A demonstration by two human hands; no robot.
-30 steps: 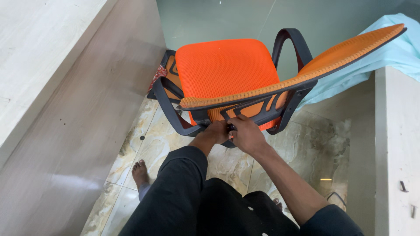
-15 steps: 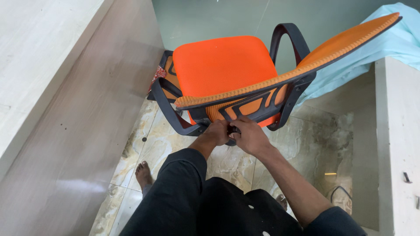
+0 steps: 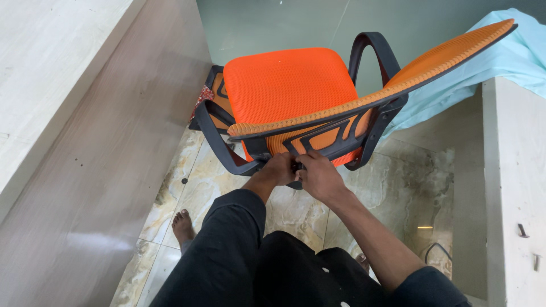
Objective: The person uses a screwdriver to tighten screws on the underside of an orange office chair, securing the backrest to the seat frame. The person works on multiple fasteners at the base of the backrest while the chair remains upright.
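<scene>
Head view: your left hand (image 3: 280, 169) and right hand (image 3: 318, 177) are both closed on the black plastic back frame (image 3: 333, 139) of the orange office chair (image 3: 290, 85), tipped over the tiled floor (image 3: 296, 210). Probably bulky, stiff; grip frame, not soft mesh.

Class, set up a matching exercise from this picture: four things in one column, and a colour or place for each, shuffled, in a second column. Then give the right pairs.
Things:
1. seat
2. cloth
3. armrest
4. bare foot

Colour or place:
A. black loop beside the seat
B. on the marble floor tile, lower left
C. plain orange
D. light blue, draped at upper right

Pairs: 1-C, 2-D, 3-A, 4-B

Both the left hand and right hand grip the black frame under the backrest.
</scene>
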